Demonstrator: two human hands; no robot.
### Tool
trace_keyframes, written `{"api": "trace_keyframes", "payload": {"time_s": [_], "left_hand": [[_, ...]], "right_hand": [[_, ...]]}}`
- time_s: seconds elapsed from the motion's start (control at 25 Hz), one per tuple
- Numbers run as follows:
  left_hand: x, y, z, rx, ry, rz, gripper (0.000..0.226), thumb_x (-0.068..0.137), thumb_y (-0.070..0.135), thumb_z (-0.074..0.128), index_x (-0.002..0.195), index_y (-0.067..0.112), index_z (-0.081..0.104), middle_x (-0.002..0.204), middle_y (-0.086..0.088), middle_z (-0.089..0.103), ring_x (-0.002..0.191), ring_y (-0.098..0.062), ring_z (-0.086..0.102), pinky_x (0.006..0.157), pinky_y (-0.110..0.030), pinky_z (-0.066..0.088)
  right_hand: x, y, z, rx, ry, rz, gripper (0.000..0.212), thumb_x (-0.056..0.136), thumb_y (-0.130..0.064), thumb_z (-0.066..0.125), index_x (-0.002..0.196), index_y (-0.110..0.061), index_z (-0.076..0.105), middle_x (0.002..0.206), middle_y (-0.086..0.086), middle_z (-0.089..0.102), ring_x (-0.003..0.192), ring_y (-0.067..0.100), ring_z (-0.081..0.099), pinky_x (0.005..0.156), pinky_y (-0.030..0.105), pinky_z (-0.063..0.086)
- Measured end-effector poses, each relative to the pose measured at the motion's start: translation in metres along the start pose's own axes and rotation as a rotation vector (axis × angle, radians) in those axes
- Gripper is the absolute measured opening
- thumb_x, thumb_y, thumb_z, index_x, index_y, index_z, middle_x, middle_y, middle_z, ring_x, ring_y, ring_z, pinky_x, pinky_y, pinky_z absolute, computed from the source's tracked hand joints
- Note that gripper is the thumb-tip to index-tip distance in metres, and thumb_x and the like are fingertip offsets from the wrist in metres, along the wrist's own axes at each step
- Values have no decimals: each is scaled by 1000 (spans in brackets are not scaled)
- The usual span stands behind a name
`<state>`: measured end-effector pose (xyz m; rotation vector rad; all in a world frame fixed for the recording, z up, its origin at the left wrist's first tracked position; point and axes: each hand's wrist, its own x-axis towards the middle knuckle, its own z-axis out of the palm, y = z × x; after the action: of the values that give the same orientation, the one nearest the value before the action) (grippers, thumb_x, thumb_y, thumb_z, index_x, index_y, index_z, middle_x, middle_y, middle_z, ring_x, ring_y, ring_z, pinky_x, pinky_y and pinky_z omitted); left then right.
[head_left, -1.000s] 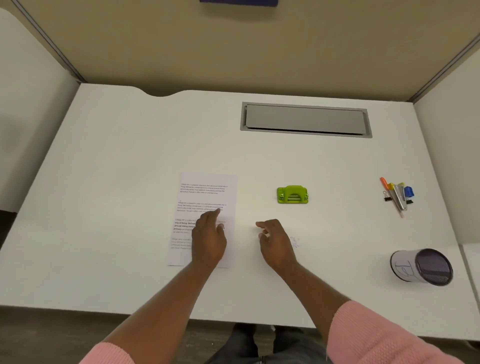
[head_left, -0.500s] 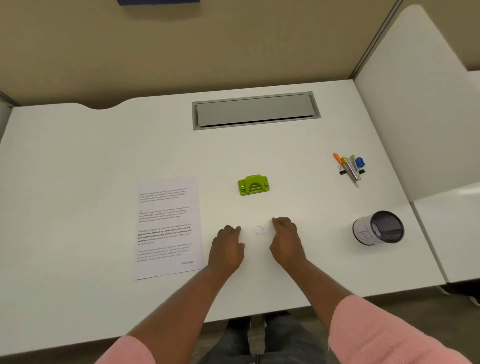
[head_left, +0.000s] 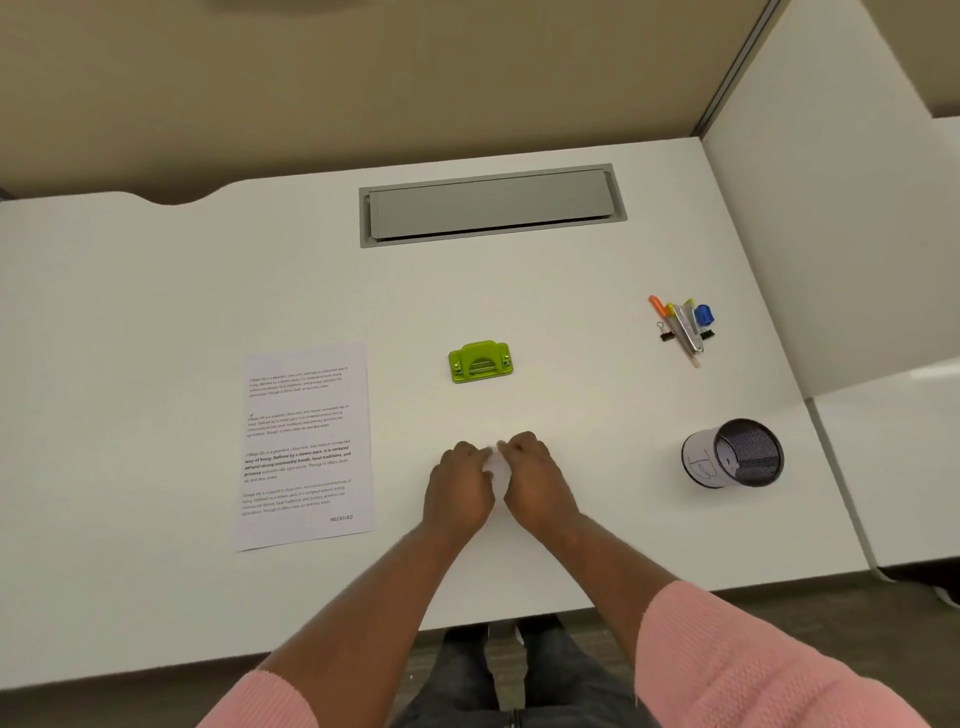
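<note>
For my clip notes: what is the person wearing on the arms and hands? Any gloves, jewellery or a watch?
Both arms wear pink, textured knit fabric: the pink knitted left sleeve and the pink knitted right sleeve end near the elbows, leaving the forearms bare. The left hand and right hand are bare too, with no gloves, ring, watch or bracelet showing.

White scrap (head_left: 497, 469) too faint to identify.
</note>
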<state>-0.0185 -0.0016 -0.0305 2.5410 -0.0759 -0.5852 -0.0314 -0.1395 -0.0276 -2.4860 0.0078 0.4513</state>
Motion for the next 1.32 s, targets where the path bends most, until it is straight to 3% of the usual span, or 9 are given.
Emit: {"api": "trace_keyframes", "payload": {"time_s": [0.16,0.28,0.44,0.56,0.64,0.8,1.0,1.16,1.32], "left_hand": [[-2,-7,-4,-27,130,-168,45,95,13,54,140,15,55,127,-5,60,117,-26,57,99,-40,48],[-3,-12,-2,-42,130,-170,47,94,12,56,141,13,55,125,-6,59,117,-26,56,98,-39,49],[0,-13,-2,-69,127,-162,46,94,16,59,140,14,56,124,-4,60,116,-24,56,96,-34,48],[0,-11,-1,-59,90,-123,49,93,26,65,140,16,56,122,-2,59,116,-23,55,94,-33,47],[1,-8,1,-36,76,-119,52,92,32,67,140,17,55,121,-2,58,116,-22,53,93,-31,46],[6,2,7,7,90,-89,41,95,29,63,134,17,61,118,-1,60,112,-20,54,82,-25,40],[19,9,4,45,55,-90,28,101,25,48,115,15,71,109,-1,65,105,-22,62,80,-32,49],[14,-2,-4,-32,79,-47,28,97,23,55,121,19,69,113,1,65,108,-19,59,83,-28,46],[4,-16,-4,174,142,-18,36,93,29,65,128,23,67,123,3,66,114,-21,57,93,-34,40]], "right_hand": [[10,7,-4,-48,16,-21,56,85,7,50,140,-6,52,134,8,52,117,27,51,97,33,48],[17,-1,-3,-143,-57,-155,62,80,8,52,140,-3,50,138,11,51,120,30,51,96,37,49],[15,2,0,-182,-93,-304,52,81,5,52,132,-4,59,130,10,58,113,30,56,89,39,53],[11,12,-4,-8,32,-125,41,91,-1,50,129,-8,63,128,3,60,115,21,57,94,25,46],[13,16,-9,45,89,-19,39,94,-2,50,132,-6,61,132,5,58,121,21,56,100,24,42],[12,14,-12,40,52,-6,41,95,-4,51,136,-4,58,138,6,55,127,23,53,105,30,42],[9,14,-8,27,24,0,44,94,-4,52,138,-6,56,142,4,53,130,21,50,106,28,41],[10,9,-4,-63,-27,-134,42,95,-7,53,137,-10,58,141,5,56,128,23,51,100,33,47],[11,9,1,-223,-51,-257,36,90,-3,61,125,-9,68,134,11,63,122,28,59,85,39,58]]}}
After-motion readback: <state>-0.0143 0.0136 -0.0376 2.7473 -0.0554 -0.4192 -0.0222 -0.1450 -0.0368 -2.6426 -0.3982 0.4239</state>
